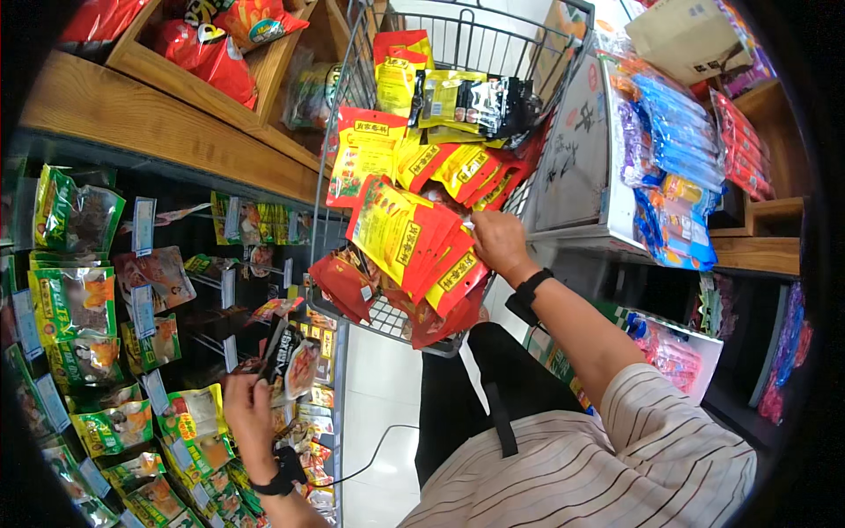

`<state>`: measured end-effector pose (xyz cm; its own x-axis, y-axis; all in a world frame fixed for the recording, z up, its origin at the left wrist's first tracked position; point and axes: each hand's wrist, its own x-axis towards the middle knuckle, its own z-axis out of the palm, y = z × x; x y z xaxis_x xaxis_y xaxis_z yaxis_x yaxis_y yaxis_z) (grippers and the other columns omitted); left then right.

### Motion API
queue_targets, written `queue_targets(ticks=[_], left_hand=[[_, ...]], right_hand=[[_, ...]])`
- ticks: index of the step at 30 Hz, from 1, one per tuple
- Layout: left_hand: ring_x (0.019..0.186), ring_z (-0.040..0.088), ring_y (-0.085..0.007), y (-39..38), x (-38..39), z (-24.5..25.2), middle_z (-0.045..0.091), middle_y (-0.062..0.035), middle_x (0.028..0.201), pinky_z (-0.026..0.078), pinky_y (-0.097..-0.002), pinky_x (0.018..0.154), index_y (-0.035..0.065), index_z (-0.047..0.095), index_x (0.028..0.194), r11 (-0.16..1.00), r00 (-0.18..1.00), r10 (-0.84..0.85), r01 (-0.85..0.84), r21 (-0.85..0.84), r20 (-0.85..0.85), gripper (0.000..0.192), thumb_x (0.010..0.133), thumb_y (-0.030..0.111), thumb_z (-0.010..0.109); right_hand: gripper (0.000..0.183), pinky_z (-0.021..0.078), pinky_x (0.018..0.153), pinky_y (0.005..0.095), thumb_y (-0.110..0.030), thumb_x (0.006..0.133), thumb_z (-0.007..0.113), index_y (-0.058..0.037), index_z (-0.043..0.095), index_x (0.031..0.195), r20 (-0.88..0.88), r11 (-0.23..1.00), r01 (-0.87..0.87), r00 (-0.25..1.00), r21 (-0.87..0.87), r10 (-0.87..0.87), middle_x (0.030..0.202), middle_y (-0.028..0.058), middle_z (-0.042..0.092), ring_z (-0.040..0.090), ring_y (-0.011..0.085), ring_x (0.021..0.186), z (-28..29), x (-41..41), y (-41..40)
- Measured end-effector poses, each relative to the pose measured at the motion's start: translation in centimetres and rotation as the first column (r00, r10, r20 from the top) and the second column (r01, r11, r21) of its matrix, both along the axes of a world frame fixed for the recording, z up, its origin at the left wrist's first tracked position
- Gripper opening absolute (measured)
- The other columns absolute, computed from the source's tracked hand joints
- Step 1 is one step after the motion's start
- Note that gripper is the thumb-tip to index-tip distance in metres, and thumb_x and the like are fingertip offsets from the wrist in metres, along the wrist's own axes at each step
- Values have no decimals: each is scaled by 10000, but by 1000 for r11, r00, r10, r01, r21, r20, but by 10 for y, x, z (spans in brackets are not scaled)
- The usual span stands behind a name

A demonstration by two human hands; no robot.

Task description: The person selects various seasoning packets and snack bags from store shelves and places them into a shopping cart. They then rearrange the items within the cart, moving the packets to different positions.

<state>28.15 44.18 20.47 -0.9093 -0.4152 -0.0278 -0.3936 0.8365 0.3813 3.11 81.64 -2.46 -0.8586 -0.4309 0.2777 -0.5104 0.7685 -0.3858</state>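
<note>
My left hand (249, 412) is at the hanging rack on the left. Its fingertips meet the lower left edge of a black food packet (294, 360) that bears writing and a picture of a dish; the packet tilts in front of the hooks. Over the right side of a wire shopping cart (321, 198), my right hand (500, 243) has its fingers curled beside a fanned stack of red and yellow seasoning packets (403, 237). Whether it grips a packet or the cart's rim is hidden. Black and yellow packets (462, 102) lie farther back in the cart, and dark red packets (346, 280) lie near its front.
Green and yellow packets (76, 300) hang on hooks with price tags (144, 226). Above them runs a wooden shelf (165, 125) with red snack bags (204, 59). To the right, a white carton (571, 145) stands beside blue-wrapped goods (676, 132). A thin cable (379, 449) crosses above the floor.
</note>
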Motion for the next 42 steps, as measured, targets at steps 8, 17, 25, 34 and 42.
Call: queue_targets(ticks=[8, 17, 25, 34, 42], left_hand=[[719, 404, -70, 58, -92, 81, 442, 27, 779, 338, -228, 654, 21, 521, 840, 988, 970, -32, 67, 137, -241, 155, 923, 113, 613], [772, 493, -44, 106, -247, -20, 589, 56, 835, 398, -206, 708, 15, 670, 942, 782, 869, 116, 218, 583, -480, 120, 910, 129, 651], [787, 621, -262, 124, -409, -86, 662, -128, 834, 495, -380, 729, -3, 661, 926, 966, 817, -51, 187, 179, -575, 203, 856, 185, 629], [987, 609, -417, 207, -433, -179, 650, -254, 1032, 485, -466, 876, -14, 629, 1095, 887, 860, -417, 456, 76, -294, 301, 845, 152, 612], [987, 626, -332, 106, -285, -141, 658, -179, 1025, 486, -378, 872, -6, 650, 1054, 931, 804, -164, 317, 180, -571, 214, 915, 150, 602]], right_hand=[[121, 470, 598, 433, -136, 762, 642, -74, 554, 817, -19, 1000, 8, 1000, -24, -9, 678, 102, 592, 604, 305, 630, 3, 2, 1], [115, 471, 586, 416, -150, 769, 640, -91, 555, 820, -28, 999, 39, 999, -13, -39, 676, 84, 596, 606, 291, 624, 0, 1, 2], [131, 467, 602, 409, -145, 754, 641, -97, 555, 841, -14, 999, 39, 999, -8, -39, 701, 71, 586, 612, 266, 666, 1, -1, 4], [116, 453, 614, 431, -132, 760, 640, -93, 557, 830, 0, 998, 9, 1000, -62, -9, 710, 82, 591, 613, 284, 679, 2, -4, 1], [129, 458, 629, 434, -144, 750, 650, -89, 547, 806, 18, 1000, 12, 1000, -26, -11, 710, 95, 590, 604, 302, 680, 1, -3, -2]])
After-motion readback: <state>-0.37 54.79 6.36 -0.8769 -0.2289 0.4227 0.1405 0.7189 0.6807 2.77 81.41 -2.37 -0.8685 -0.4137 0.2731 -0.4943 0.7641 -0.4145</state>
